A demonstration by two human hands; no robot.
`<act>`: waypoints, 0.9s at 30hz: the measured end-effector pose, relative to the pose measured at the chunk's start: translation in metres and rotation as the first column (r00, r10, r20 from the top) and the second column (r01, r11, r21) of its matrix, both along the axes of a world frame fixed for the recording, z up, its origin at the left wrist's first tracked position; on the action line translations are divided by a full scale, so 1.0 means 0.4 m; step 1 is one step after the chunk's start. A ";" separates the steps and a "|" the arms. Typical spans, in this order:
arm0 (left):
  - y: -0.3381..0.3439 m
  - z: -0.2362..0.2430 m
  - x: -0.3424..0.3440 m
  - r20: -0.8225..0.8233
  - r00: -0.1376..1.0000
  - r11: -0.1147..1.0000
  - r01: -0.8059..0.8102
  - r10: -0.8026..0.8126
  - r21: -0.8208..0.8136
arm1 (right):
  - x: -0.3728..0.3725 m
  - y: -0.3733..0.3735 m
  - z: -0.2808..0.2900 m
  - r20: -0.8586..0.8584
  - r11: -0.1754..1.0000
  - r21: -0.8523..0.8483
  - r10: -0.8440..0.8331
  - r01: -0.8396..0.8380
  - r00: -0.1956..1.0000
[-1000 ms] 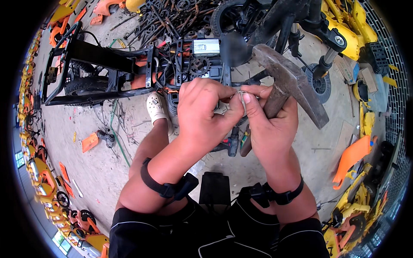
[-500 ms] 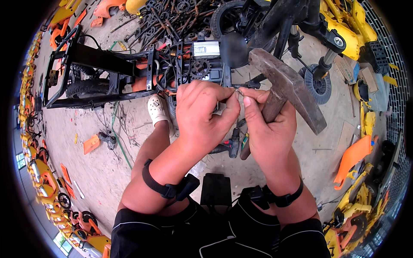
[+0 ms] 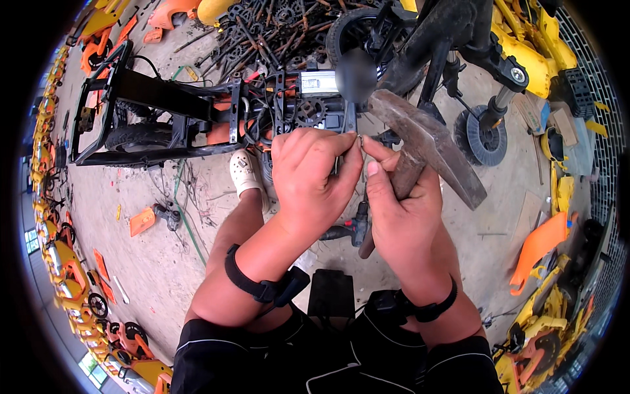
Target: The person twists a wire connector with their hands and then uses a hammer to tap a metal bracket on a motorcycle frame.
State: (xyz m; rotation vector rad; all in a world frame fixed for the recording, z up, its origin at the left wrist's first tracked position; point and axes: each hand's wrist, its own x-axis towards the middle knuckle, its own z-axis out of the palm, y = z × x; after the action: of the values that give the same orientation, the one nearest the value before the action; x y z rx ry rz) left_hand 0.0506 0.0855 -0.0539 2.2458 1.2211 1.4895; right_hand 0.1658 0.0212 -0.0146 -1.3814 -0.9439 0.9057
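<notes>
Both hands meet above the black frame on the floor: the left hand pinches a small metal piece shut-fingered, while the right hand steadies it and grips a hammer, seemingly kept ready.

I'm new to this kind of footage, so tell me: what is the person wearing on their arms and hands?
Both hands are bare, with no gloves. The left hand has a black strap round the wrist, with a small black clip or box on it. The right hand has a like black band with a black box. The forearms are uncovered; no sleeves show. Thin black cables run from the bands toward the dark clothing below.
</notes>
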 end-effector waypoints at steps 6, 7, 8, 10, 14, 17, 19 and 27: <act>0.000 0.008 -0.001 -0.106 0.994 0.999 0.042 -0.043 -0.004 | 0.028 -0.006 -0.001 -0.097 0.988 -0.153 -0.029 0.014 0.995; -0.001 0.012 0.000 -0.126 0.991 0.999 0.040 -0.040 -0.003 | 0.032 -0.006 -0.005 -0.123 0.987 -0.160 -0.035 0.015 0.992; -0.003 0.012 0.001 -0.147 0.988 0.999 0.040 -0.039 0.001 | 0.036 -0.006 -0.009 -0.149 0.986 -0.167 -0.042 0.017 0.988; -0.005 0.012 0.003 -0.190 0.981 0.999 0.042 -0.039 0.008 | 0.044 -0.006 -0.005 -0.187 0.978 -0.208 -0.039 -0.001 0.982; -0.004 0.006 -0.003 -0.258 0.965 0.998 0.054 -0.050 0.009 | 0.056 -0.009 0.004 -0.301 0.979 -0.201 -0.078 0.017 0.950; -0.007 0.005 -0.008 -0.267 0.961 0.997 0.077 -0.077 -0.010 | 0.068 -0.008 0.000 -0.290 0.985 -0.168 -0.077 0.028 0.954; -0.013 0.001 -0.004 -0.216 0.972 0.995 0.087 -0.095 -0.043 | 0.070 -0.009 -0.006 -0.199 0.984 -0.178 -0.059 0.024 0.978; -0.014 0.015 -0.001 -0.229 0.965 0.992 0.120 -0.126 -0.041 | 0.084 -0.022 0.002 -0.180 0.970 -0.242 -0.010 -0.034 0.984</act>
State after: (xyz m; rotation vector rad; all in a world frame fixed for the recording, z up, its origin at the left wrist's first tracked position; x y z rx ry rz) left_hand 0.0502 0.0799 -0.0477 2.4826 1.1278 1.1873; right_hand 0.1993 0.0125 -0.0138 -1.4720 -0.7205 1.1662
